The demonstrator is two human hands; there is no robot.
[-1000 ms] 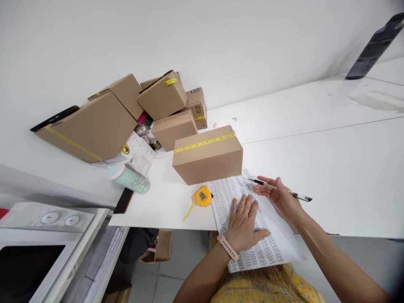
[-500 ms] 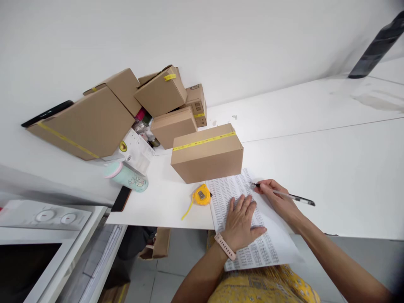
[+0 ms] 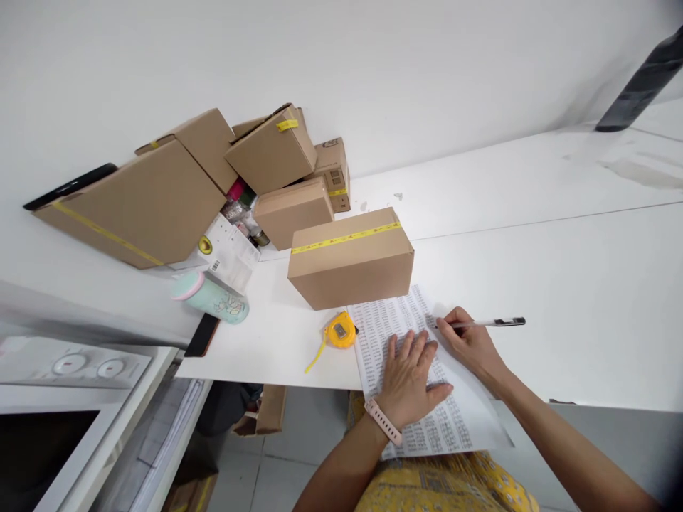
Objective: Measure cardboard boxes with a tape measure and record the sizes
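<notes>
On the white table, the right hand has now pinched the pen nearer its tip, over the printed sheet, so it's probably writing-ready; left hand lies flat on the sheet, grasping nothing

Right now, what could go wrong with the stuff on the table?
The printed paper hangs past the edge of the table, so it might slip if the left hand lifts. The pen in the right hand could leave a stray mark. The yellow tape measure lies near that edge and might get knocked off.
</notes>
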